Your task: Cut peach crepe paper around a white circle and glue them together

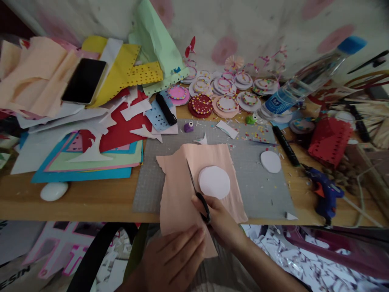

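Observation:
My right hand (pixel 220 221) grips a pair of black-handled scissors (pixel 197 190) whose blades lie across a pale pink sheet of paper (pixel 179 182). A white paper disc (pixel 214 182) rests on that sheet just right of the blades. My left hand (pixel 174 259) is closed on the sheet's near edge, below the table edge. The sheet lies on a grey cutting mat (pixel 255 182).
A second white oval (pixel 270 161) lies on the mat. Stacked coloured papers (pixel 91 158) and a phone (pixel 84 80) fill the left. Decorated paper discs (pixel 226 103), a water bottle (pixel 304 81), a black marker (pixel 285 145) and a blue glue gun (pixel 325 192) sit to the right.

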{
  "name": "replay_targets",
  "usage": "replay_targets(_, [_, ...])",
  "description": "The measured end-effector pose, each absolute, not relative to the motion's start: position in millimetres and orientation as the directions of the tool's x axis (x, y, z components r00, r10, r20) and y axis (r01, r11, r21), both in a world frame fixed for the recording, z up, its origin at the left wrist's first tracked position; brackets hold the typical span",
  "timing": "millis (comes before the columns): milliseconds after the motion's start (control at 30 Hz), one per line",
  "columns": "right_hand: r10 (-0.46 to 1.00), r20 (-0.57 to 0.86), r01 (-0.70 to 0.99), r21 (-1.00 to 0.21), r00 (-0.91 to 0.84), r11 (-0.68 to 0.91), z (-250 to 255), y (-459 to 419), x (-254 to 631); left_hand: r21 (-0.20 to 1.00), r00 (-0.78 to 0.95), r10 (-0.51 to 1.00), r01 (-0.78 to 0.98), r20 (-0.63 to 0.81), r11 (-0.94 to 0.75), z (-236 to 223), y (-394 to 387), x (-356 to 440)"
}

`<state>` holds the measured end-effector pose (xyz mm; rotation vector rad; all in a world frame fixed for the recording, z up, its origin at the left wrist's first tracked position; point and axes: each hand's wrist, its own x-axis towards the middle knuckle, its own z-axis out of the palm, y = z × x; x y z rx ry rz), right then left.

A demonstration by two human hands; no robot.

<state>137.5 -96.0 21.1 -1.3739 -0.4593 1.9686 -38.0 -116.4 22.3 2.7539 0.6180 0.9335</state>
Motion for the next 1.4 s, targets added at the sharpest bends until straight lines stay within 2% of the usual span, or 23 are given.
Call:
replay_targets(100, [0.718, -0.667, -0.326, -0.646, -0.199, -0.691, 19.6, -96.2, 135.8, 0.280, 0.724, 0.421, 0.316, 0.546, -0.906, 23.2, -115.2, -39.1])
replay_targets(300, [0.688, -0.700, -0.352, -0.605, -0.191, -0.714, 23.4, -85.0, 137.5, 0.297, 0.720, 0.409, 0.286, 0.561, -0.911, 21.6, -117.9, -38.0])
replay_targets(533, [0.710, -0.667, -0.285, -0.651, -0.227, -0.703, 25.3, -72.0, 138.1, 0.291, 0.700, 0.429, 0.316, 0.571, -0.903, 21.8, -118.5, -38.4])
replay_targets(733, [0.711, -0.663, -0.291, -0.650, -0.235, -0.702, 30.1, -61.6, 142.7, 0.255, 0.777, 0.372, 0.277, 0.508, -0.926, 23.3, -117.8, -43.1])
replay_targets(933, [0.715, -0.662, -0.206, -0.685, -0.225, -0.699, 30.2, -52.7, 147.7, 0.264, 0.771, 0.382, 0.283, 0.509, -0.922, 22.3, -118.5, -44.1])
replay_targets(1133, [0.701, -0.650, -0.222, -0.667, -0.294, -0.711, 35.6, -42.2, 149.8, 0.261, 0.780, 0.369, 0.270, 0.506, -0.927, 22.9, -120.3, -47.5])
replay_targets(1400, [0.711, -0.642, -0.126, -0.711, -0.286, -0.692, 33.8, -33.3, 146.4, 0.254, 0.751, 0.377, 0.282, 0.543, -0.925, 22.2, -121.1, -38.6])
